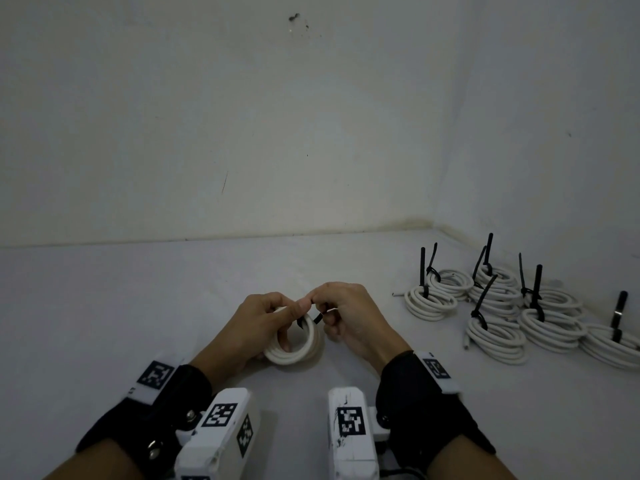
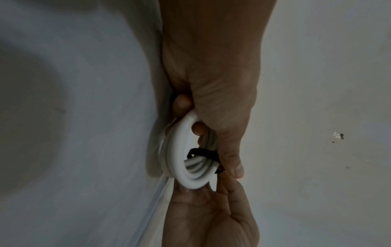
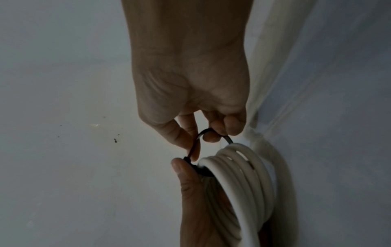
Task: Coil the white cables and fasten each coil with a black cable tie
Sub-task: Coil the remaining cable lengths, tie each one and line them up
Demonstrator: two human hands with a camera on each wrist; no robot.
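left hand (image 1: 264,318) gripping white coil (image 1: 294,351), right hand (image 1: 349,317) pinching black tie (image 3: 197,145) (looped)

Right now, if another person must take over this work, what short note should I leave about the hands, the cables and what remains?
Left hand: holds the white coil upright on the table, thumb on the tie's head.
Right hand: pinches the black cable tie, which is looped over the coil but not yet pulled tight.
Done: a pile of tied coils lies at the right, near the wall, tie tails sticking up.
Left: pull this tie tight, then put the coil with the others. No more loose cables are in view.
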